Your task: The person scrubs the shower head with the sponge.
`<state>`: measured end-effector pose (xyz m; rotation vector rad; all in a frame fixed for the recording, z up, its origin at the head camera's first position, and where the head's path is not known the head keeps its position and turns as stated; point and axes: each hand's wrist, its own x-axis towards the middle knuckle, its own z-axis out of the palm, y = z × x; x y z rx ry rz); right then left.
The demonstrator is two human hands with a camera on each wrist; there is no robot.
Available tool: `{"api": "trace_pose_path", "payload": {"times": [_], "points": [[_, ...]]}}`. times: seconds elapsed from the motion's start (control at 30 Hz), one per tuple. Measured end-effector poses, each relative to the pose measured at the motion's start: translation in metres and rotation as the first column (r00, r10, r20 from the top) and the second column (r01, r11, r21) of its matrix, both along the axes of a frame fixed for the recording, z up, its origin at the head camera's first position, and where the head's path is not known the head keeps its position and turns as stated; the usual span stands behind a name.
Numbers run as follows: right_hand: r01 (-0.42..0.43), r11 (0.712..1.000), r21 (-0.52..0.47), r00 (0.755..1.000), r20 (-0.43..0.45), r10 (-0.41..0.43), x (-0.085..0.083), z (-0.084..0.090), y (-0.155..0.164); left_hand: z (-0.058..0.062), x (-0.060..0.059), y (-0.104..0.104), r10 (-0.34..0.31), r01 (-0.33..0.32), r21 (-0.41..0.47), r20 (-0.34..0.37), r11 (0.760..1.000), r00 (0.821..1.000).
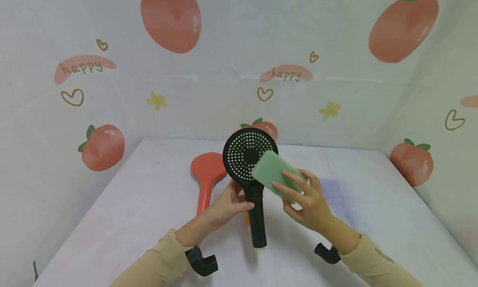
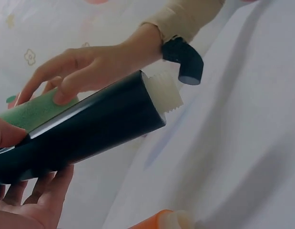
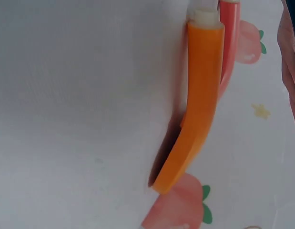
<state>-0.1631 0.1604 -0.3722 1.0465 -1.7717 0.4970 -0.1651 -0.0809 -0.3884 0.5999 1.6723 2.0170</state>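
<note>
A black shower head (image 1: 257, 220) is held up above the table, its round face of pale nozzles toward the head camera. My left hand (image 1: 228, 202) grips it around the upper handle, thumb across the front. In the left wrist view the threaded white end (image 2: 164, 93) sticks out of the dark handle (image 2: 99, 124). My right hand (image 1: 308, 199) holds a green sponge (image 1: 274, 172) between fingers and thumb, and one corner of the sponge overlaps the right side of the nozzle face. Whether it presses there I cannot tell.
A red shower head (image 1: 208, 167) lies on the white table (image 1: 157, 195) at the left. Mostly hidden behind the black one is an orange shower head (image 3: 202, 81). Black straps with camera mounts (image 1: 201, 262) sit at both wrists. A printed curtain (image 1: 224, 62) encloses the table's back and sides.
</note>
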Motion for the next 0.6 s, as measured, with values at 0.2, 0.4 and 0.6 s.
{"api": "trace_pose_path", "payload": {"times": [0.2,0.4,0.6], "points": [[-0.013,1.000,0.027,1.000,-0.014,0.013,0.003,-0.001,-0.005,0.015,0.001,0.003,0.050,-0.060,0.078,0.128,0.995,0.990],[-0.008,1.000,0.030,1.000,-0.009,0.008,0.004,-0.001,-0.006,0.023,0.001,0.001,0.134,-0.144,0.055,0.161,0.988,0.978],[0.001,1.000,0.015,0.999,0.052,-0.001,0.005,-0.003,-0.006,0.024,-0.003,-0.002,0.136,-0.143,0.047,0.132,0.989,0.982]]}}
